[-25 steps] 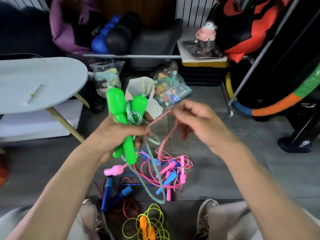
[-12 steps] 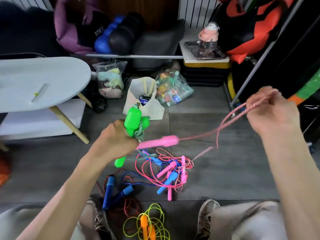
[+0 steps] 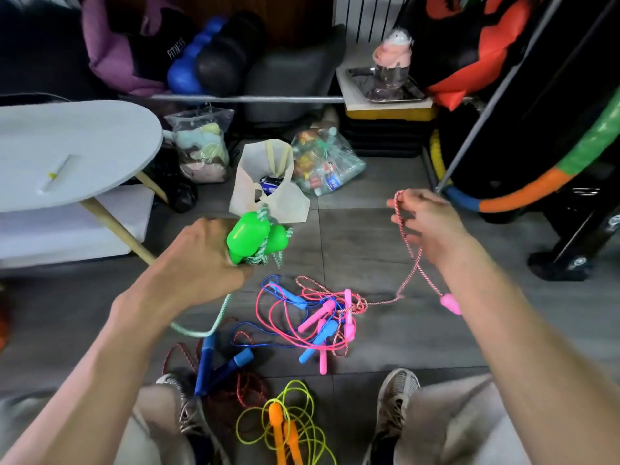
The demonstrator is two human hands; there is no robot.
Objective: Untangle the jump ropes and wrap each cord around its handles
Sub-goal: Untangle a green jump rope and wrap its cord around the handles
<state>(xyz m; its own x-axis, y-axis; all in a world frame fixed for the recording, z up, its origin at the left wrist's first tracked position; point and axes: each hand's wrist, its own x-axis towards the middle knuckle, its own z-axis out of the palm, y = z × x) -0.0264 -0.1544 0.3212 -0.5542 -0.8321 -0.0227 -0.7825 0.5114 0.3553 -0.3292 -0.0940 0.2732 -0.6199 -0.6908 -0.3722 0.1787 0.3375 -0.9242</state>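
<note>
while hands grip green handles (image 3: 256,238) and pink cord (image 3: 407,260) well apart, bare floor (image 3: 385,330) between tangle (image 3: 318,317) and shoes

Left hand (image 3: 198,263) grips green handles (image 3: 255,238), cord wound on. Right hand (image 3: 427,223) pinches pink-white cord (image 3: 407,273); pink handle (image 3: 450,303) dangles below that grip.

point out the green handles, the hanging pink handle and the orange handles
green handles (image 3: 246,237), head view, on the flat end of the nearer one
hanging pink handle (image 3: 450,303), head view, on its middle
orange handles (image 3: 280,431), head view, on the left one's shaft
</note>
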